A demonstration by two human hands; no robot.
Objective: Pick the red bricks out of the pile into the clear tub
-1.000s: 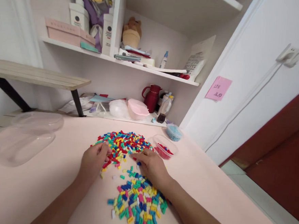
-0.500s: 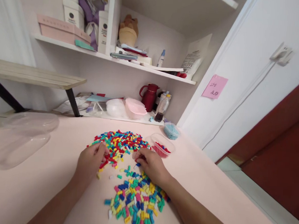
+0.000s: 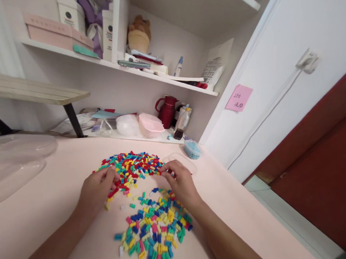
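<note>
A heap of small coloured building bricks lies on the pink tabletop. Nearer me is a looser spread of bricks in blue, green, yellow and pink, with few red ones. At the heap's left edge my left hand rests closed, fingertips curled beside red bricks; what they hold is hidden. My right hand reaches to the heap's right edge, thumb and fingers bent into a pinch by red bricks. Whether a brick sits between them is too small to tell. Behind that hand, a clear tub is mostly covered.
A lidded tub of light-blue pieces stands at the back right. Clear plastic containers lie on the left, near a wooden riser. Behind are a pink bowl, a red jug and a bottle below the shelf.
My right hand has moved up from the gap between the two groups to the far heap's right edge, now covering the tub's red bricks. My left hand stays by the heap. The view has shifted slightly.
</note>
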